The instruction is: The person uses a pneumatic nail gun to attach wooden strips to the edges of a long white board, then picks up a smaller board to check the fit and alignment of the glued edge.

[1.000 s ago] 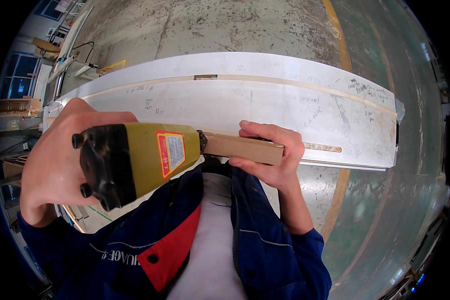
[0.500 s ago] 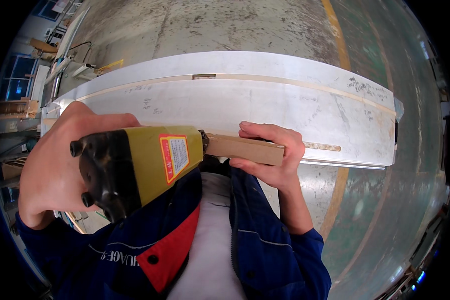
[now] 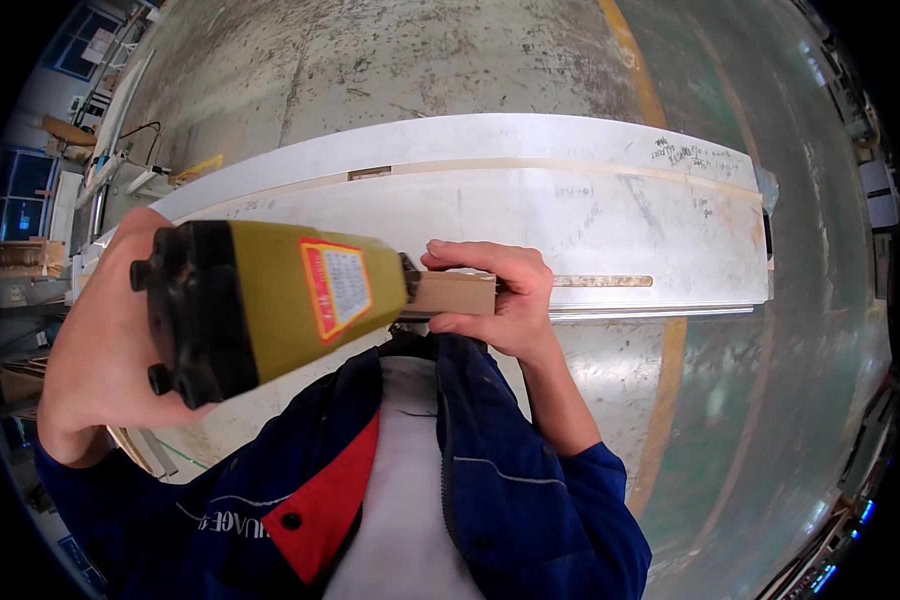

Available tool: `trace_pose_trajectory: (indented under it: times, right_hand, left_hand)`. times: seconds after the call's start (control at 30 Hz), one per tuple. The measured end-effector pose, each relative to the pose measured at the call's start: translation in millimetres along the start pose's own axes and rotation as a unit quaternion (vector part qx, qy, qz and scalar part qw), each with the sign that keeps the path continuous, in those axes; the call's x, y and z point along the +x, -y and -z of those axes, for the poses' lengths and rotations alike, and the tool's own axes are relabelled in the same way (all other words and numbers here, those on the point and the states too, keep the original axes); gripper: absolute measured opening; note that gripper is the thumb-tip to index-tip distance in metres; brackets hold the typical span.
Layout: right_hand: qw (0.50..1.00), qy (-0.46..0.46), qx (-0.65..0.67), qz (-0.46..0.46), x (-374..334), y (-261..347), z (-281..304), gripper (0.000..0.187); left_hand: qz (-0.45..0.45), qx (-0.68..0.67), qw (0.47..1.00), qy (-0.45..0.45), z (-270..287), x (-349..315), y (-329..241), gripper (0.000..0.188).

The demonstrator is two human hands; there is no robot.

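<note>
- Over the white surface (image 3: pixel 670 220), the right hand (image 3: pixel 510 290) had moved nearer the power tool (image 3: pixel 280 305), which the left hand (image 3: pixel 108 340) gripped.
- Brown block (image 3: pixel 457 293), pinched right-handed by the nose (image 3: pixel 410 278), could have twisted under pressure.
- Fingertips (image 3: pixel 434 250) there risked harm from any slip.

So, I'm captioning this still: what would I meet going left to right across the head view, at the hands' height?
Left hand → olive-yellow tool → brown block → right hand → narrow brownish strip on the white tabletop.
</note>
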State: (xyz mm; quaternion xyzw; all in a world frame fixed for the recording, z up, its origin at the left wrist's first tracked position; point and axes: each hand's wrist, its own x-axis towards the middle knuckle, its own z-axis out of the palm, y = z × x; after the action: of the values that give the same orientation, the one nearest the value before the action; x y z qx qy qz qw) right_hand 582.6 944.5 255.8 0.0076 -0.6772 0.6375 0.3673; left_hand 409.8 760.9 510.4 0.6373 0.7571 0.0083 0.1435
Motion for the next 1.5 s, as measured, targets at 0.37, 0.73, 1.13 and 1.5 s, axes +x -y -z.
trace_pose_trajectory:
  times: [0.37, 0.73, 1.13, 1.5]
  right_hand:
    - [0.998, -0.008, 0.053, 0.032, -2.3, -1.8, 0.5, 0.055]
    - [0.997, 0.006, 0.059, 0.053, -0.7, -2.0, 0.0, 0.050]
    - [0.998, -0.009, 0.036, 0.045, 1.7, -1.2, 2.7, 0.044]
    - [0.997, -0.003, 0.027, 0.069, 1.3, -1.8, -3.9, 0.044]
  left_hand:
    - [-0.030, 0.008, 0.998, 0.061, 5.1, 36.1, -42.6, 0.060]
    - [0.010, -0.043, 0.992, 0.114, 6.4, 45.1, -55.5, 0.042]
    - [0.079, -0.081, 0.969, 0.220, 20.6, 74.1, -67.0, 0.037]
    - [0.014, 0.046, 0.978, 0.201, 21.0, 61.3, -62.0, 0.045]
